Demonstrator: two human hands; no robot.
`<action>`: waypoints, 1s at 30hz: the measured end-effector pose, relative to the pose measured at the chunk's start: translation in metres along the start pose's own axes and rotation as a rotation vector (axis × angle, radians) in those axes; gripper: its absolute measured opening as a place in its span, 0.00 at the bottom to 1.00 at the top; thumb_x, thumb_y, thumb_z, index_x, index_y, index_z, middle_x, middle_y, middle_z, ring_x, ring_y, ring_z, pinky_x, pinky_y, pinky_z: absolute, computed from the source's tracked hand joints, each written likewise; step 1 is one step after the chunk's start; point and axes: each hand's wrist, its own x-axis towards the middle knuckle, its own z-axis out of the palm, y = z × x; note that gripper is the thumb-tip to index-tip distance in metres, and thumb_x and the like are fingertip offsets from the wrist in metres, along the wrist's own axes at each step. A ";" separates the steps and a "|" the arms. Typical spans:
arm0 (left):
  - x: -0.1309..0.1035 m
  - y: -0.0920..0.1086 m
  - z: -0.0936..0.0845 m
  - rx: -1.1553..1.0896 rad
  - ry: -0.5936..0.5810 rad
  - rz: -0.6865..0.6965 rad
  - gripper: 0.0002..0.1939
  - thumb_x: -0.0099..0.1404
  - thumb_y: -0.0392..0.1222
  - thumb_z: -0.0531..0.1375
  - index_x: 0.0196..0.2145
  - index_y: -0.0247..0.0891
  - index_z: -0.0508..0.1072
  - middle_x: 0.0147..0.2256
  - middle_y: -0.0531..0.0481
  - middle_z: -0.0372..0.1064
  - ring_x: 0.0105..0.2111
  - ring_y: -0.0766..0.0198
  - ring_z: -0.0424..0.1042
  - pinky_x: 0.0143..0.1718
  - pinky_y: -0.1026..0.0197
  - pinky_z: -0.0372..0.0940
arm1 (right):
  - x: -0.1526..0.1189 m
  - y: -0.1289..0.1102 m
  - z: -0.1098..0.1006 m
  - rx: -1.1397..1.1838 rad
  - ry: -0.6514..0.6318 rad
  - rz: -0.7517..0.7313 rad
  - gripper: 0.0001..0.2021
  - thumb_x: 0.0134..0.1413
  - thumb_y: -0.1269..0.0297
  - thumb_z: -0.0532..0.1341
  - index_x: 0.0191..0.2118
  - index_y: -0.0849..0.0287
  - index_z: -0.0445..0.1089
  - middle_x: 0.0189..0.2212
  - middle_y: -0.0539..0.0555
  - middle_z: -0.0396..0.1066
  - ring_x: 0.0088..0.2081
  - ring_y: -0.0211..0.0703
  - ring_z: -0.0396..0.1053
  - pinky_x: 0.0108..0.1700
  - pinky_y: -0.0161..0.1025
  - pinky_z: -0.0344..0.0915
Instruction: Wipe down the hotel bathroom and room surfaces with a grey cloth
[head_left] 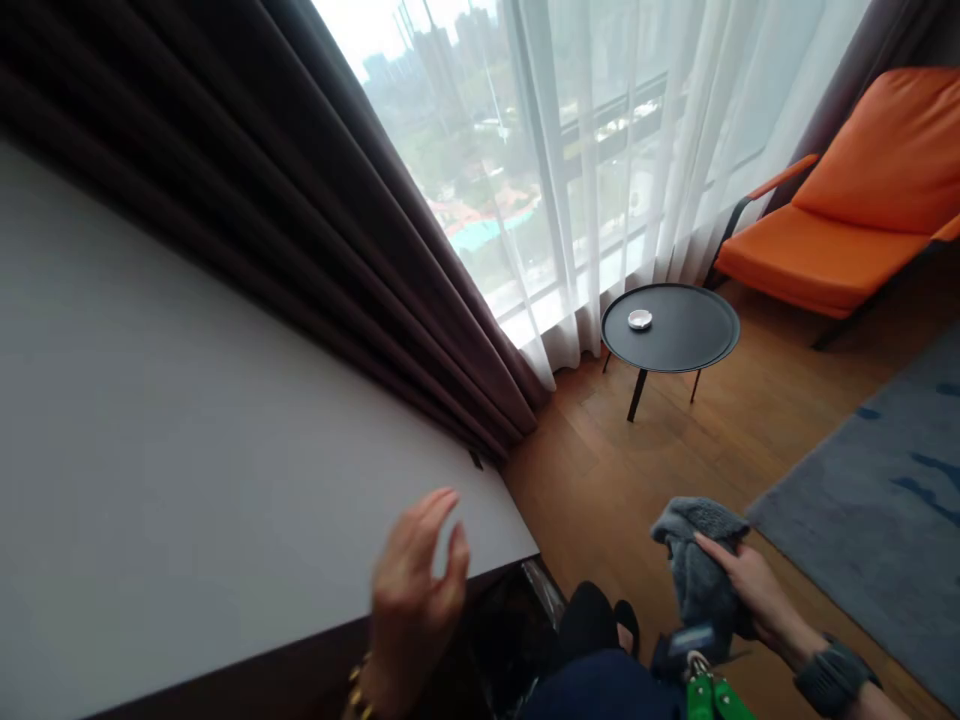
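- Grey plush cloth [701, 560], bunched and drooping, is in the right hand [754, 590], above the brown wooden floor [592, 500] and just left of the nearest visible corner of the blue-grey rug [862, 510].
- It looks light and soft, limp rather than stiff, and should not break; the pile likely gives decent grip, though loose folds could slide out of a weak hold.
- Best hold, I judge: the thick gathered part in the middle, palm around several layers, with the hanging end left free. Whether it is damp, I cannot tell.
- Right fingers are closed on the cloth, the index finger lying along its upper side.
- Left hand [416, 590] is raised near the front edge of the white flat bench [225, 450], left of its corner by the floor; its fingers are parted and curved, with nothing seen between them.
- Count of cloths: one visible, perhaps folded over itself.
- Count of other things: one round black low table [682, 335] with three legs showing, one small white round dish [640, 320] near its left edge, one orange cushioned armchair [855, 230], one rug, one white bench.
- Hands: two, one holding, one empty.
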 end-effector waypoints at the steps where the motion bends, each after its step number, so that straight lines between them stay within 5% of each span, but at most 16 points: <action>1: 0.001 0.009 0.027 -0.117 -0.058 -0.020 0.14 0.65 0.38 0.56 0.49 0.45 0.70 0.42 0.48 0.74 0.40 0.62 0.75 0.46 0.58 0.71 | 0.001 -0.011 0.002 -0.016 -0.017 -0.037 0.29 0.38 0.51 0.73 0.44 0.64 0.70 0.36 0.60 0.77 0.42 0.58 0.74 0.46 0.47 0.74; 4: 0.014 0.040 0.109 -0.539 -0.354 -0.129 0.21 0.63 0.41 0.59 0.54 0.44 0.65 0.48 0.45 0.72 0.45 0.60 0.73 0.47 0.58 0.72 | 0.003 -0.053 0.022 -0.039 -0.083 -0.168 0.30 0.42 0.49 0.72 0.47 0.63 0.69 0.43 0.60 0.75 0.48 0.56 0.72 0.53 0.45 0.69; 8: 0.048 0.075 0.198 -0.850 -0.693 -0.107 0.50 0.47 0.47 0.72 0.64 0.41 0.55 0.64 0.38 0.53 0.64 0.48 0.54 0.65 0.46 0.53 | 0.013 -0.110 0.071 -0.047 -0.283 -0.333 0.32 0.47 0.45 0.68 0.53 0.61 0.66 0.51 0.59 0.71 0.56 0.54 0.65 0.61 0.48 0.59; 11: 0.082 0.077 0.249 -0.920 -0.687 -0.168 0.43 0.48 0.39 0.68 0.61 0.40 0.59 0.61 0.41 0.59 0.61 0.50 0.58 0.65 0.49 0.52 | 0.037 -0.139 0.104 -0.161 -0.453 -0.460 0.31 0.52 0.42 0.63 0.53 0.61 0.67 0.53 0.59 0.69 0.57 0.55 0.62 0.63 0.52 0.55; 14: 0.117 0.051 0.293 -0.983 -0.733 -0.312 0.32 0.48 0.31 0.60 0.53 0.41 0.69 0.50 0.48 0.71 0.51 0.55 0.69 0.56 0.56 0.63 | 0.079 -0.154 0.112 -0.278 -0.495 -0.478 0.32 0.52 0.40 0.62 0.54 0.62 0.66 0.52 0.61 0.69 0.56 0.55 0.64 0.61 0.54 0.58; 17: 0.149 0.011 0.331 -0.899 -0.797 -0.512 0.28 0.46 0.30 0.58 0.47 0.37 0.73 0.43 0.50 0.75 0.44 0.56 0.72 0.49 0.58 0.65 | 0.127 -0.168 0.092 -0.320 -0.376 -0.438 0.34 0.49 0.38 0.63 0.53 0.62 0.67 0.50 0.62 0.70 0.53 0.54 0.67 0.56 0.52 0.64; 22: 0.218 -0.033 0.389 -0.763 -0.686 -0.714 0.21 0.50 0.34 0.58 0.44 0.33 0.73 0.40 0.47 0.76 0.42 0.55 0.73 0.49 0.56 0.65 | 0.173 -0.201 0.028 -0.164 -0.008 -0.261 0.41 0.36 0.29 0.64 0.45 0.63 0.69 0.40 0.63 0.75 0.43 0.56 0.72 0.46 0.51 0.69; 26: 0.283 -0.018 0.443 -0.742 -0.619 -0.639 0.25 0.53 0.36 0.60 0.50 0.35 0.70 0.46 0.46 0.74 0.47 0.55 0.71 0.54 0.53 0.63 | 0.182 -0.223 -0.019 0.007 0.160 -0.108 0.43 0.31 0.30 0.67 0.46 0.63 0.67 0.42 0.63 0.74 0.45 0.54 0.72 0.48 0.45 0.69; 30: 0.321 0.030 0.510 -0.699 -0.655 -0.323 0.31 0.56 0.39 0.61 0.58 0.38 0.65 0.56 0.43 0.66 0.57 0.53 0.64 0.62 0.49 0.56 | 0.214 -0.244 -0.058 0.097 0.251 0.019 0.45 0.24 0.32 0.69 0.45 0.64 0.68 0.39 0.63 0.75 0.44 0.54 0.72 0.46 0.42 0.70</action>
